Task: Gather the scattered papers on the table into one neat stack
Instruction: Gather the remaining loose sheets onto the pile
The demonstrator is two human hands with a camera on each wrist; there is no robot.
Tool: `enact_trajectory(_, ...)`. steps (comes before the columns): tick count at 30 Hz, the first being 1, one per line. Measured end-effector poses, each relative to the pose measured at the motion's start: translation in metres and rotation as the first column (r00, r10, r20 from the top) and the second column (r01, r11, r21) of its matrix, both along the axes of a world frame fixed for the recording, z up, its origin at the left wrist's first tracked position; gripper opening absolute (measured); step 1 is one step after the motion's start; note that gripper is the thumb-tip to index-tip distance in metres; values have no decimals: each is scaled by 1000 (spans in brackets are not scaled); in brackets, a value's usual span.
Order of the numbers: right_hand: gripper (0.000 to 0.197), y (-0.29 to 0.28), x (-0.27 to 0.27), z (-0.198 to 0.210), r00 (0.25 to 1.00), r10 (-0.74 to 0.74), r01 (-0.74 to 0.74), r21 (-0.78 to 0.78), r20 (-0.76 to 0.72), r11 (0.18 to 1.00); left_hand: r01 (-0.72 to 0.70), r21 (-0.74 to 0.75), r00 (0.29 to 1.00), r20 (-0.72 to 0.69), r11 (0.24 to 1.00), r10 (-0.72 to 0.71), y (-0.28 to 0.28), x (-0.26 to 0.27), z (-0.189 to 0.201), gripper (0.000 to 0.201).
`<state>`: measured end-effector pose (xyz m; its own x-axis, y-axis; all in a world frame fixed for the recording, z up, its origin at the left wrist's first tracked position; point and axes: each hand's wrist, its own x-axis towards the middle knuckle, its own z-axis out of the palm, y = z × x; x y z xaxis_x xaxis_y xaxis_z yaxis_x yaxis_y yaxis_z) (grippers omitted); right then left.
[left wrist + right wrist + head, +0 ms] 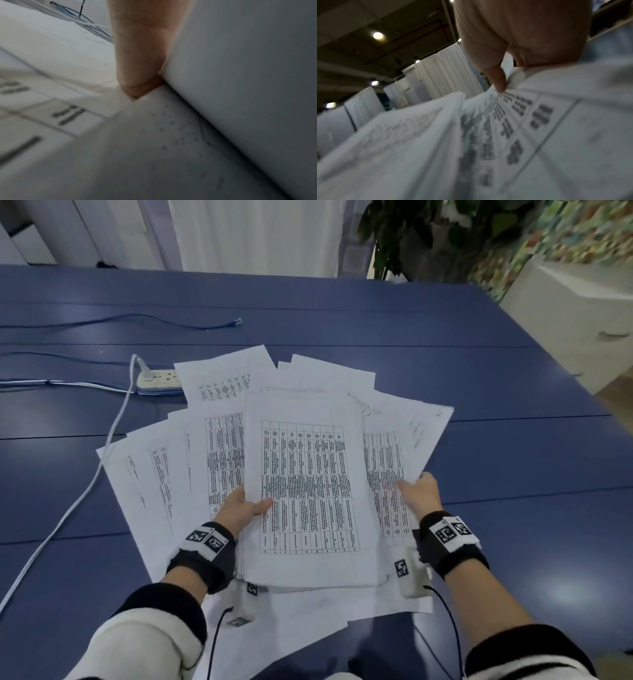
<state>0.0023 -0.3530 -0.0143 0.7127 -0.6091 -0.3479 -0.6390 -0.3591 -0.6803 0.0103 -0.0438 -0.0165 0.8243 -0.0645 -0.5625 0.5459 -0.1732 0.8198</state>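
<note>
Several white printed sheets [219, 392] lie fanned over the blue table [479, 344]. On top of them sits a thicker stack of papers [308, 474] with a printed grid facing up. My left hand [239, 508] grips the stack's left edge, thumb on the top page and fingers underneath; the left wrist view shows one finger [137, 54] against the stack's underside [240, 81]. My right hand [418, 491] pinches the edge of a sheet [387, 474] fanned out to the right; in the right wrist view the thumb [498, 79] presses on that printed sheet [539, 121].
A white power strip [159, 380] with a white cord [68, 515] lies left of the papers, partly under one sheet. A blue cable [137, 318] runs across the far left. A potted plant [428, 234] and a white cabinet [575, 316] stand beyond the table's right edge.
</note>
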Motion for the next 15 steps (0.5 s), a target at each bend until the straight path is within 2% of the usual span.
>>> enact_trajectory(2,27,-7,-1,1,996,15,-7,-103,84,995,-14,-16,1000,-9,1000,14,0,0,0,40)
enact_trajectory(5,32,-6,1,1,989,99,-73,-216,111,974,-30,-40,1000,5,999,30,0,1,0,39)
enact_trajectory(9,35,-2,5,1,987,28,-6,-140,158,990,-30,-34,1000,3,999,31,0,1,-1,44)
enact_trajectory(15,25,-25,12,3,977,-10,6,20,213,1000,12,-18,1000,-15,1000,-12,1,5,4,51)
